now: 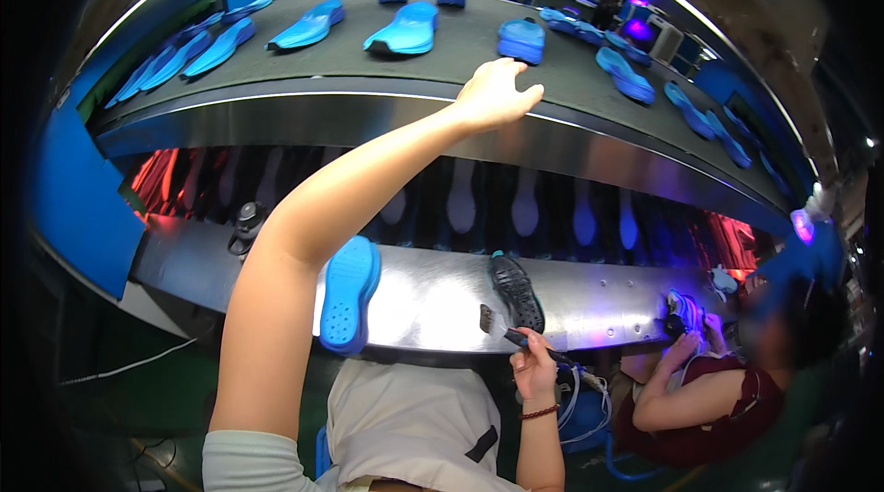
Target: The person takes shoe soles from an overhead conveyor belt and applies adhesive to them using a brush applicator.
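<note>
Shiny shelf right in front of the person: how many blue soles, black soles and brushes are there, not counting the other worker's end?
Blue sole: 1
Black sole: 1
Brush, held in the right hand: 1
Total: 3

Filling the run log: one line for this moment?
left hand: reaching, open, by blue sole on belt | right hand: holds brush | black sole on shelf

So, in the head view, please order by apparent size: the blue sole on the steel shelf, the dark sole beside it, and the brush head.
1. Blue sole, largest.
2. Dark sole, smaller, though it is foreshortened, so true size is unsure.
3. Brush head in the right hand, clearly smallest.
</note>
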{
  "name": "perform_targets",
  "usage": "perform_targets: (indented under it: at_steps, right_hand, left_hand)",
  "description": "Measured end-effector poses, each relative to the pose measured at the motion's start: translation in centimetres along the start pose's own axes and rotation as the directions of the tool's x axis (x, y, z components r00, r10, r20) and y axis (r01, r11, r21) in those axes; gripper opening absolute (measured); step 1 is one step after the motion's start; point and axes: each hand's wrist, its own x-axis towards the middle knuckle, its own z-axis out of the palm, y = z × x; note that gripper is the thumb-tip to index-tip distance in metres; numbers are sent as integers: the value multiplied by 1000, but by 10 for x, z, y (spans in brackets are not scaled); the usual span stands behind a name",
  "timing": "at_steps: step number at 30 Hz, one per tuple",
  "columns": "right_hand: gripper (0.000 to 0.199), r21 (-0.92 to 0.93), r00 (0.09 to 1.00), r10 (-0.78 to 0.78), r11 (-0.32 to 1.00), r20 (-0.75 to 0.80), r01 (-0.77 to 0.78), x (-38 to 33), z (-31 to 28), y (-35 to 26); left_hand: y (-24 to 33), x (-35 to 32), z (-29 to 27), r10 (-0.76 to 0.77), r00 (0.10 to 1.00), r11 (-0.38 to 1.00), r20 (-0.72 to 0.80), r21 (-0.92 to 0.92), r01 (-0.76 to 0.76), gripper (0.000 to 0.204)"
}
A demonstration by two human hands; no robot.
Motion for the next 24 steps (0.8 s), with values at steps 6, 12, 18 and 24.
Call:
perform_targets:
  at_steps: [6, 12, 18, 24]
  right_hand:
    - [20, -8, 997, -63, 998, -41, 63, -7, 2, -16]
    - [21, -50, 987, -37, 998, -156, 29, -13, -26, -14]
    - [24, -54, 1000, -27, 998, -7, 27, -2, -9, -18]
    - [25, -141, 995, -101, 985, -2, 100, -11, -12, -31]
  left_hand:
    - [-13, 70, 24, 34, 963, 928, -269, 366, 70, 61]
    - [-49, 80, 41, -53, 998, 865, 39, 501, 26, 63]
    - [-28, 72, 27, 181, 981, 658, -77, 751, -63, 36]
    - [-1, 15, -2, 432, 821, 899, -373, 105, -425, 29]
